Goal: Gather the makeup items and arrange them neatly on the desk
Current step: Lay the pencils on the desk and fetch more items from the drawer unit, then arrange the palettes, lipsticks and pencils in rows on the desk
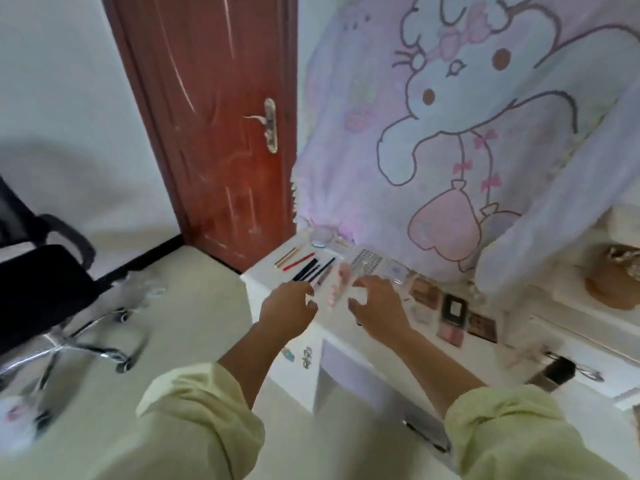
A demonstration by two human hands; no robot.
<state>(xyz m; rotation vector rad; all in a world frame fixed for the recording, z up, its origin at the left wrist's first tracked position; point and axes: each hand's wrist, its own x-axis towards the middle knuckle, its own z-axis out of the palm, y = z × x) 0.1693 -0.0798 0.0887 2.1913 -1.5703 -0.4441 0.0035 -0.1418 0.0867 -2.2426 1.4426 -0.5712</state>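
Two-handed hold on a clear pink packet (335, 285) just above the white table (330, 323): pinched at its near-left edge by the left hand (289, 306), clasped along its right edge by the right hand (377, 304), probably to keep it flat and square while setting it down. Hangs between the row of pencils and brushes (306, 265) laid side by side at far left and the palettes (453, 308) lined along the right, so likely meant for the space between them. Blurred throughout; packet contents not readable.

Red-brown door (207, 133), blk office chair (38, 289) at left, cartoon blanket (450, 133) hanging.
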